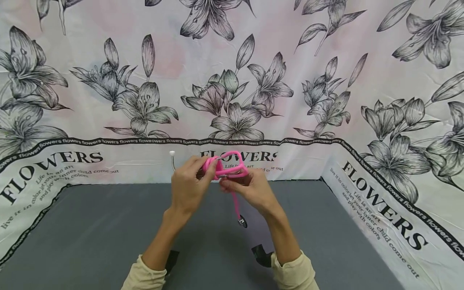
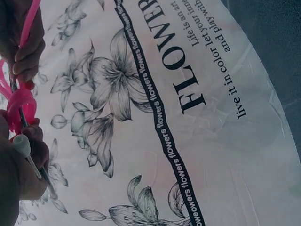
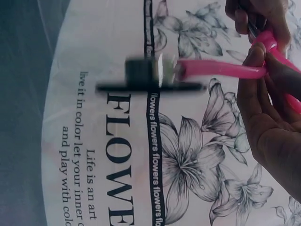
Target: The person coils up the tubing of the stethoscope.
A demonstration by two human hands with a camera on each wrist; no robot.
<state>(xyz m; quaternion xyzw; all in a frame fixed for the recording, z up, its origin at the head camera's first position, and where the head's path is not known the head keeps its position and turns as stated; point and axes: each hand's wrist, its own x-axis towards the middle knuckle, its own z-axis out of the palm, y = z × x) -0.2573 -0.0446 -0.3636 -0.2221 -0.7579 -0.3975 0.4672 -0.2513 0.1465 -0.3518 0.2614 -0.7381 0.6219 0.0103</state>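
Note:
Both hands hold a pink stethoscope (image 1: 237,174) up in front of the printed cloth, its tubing looped and wound into a bundle. The left hand (image 1: 188,183) grips the wound tubing and the metal ear tubes; a white ear tip (image 1: 172,153) sticks out beyond its fingers. Pinched by the right hand (image 1: 253,189) is the other side of the bundle. From there a short length of tubing hangs down, with the chest piece (image 1: 242,221) at its end. In the right wrist view the chest piece (image 3: 150,77) looks blurred. Part of the bundle is hidden behind the fingers.
A grey table (image 1: 108,225) lies beneath the hands. White cloth (image 1: 232,80) with printed lilies and lettering stands behind it and along both sides. Black straps (image 1: 262,255) show near the wrists, by the rolled beige sleeves (image 1: 295,272).

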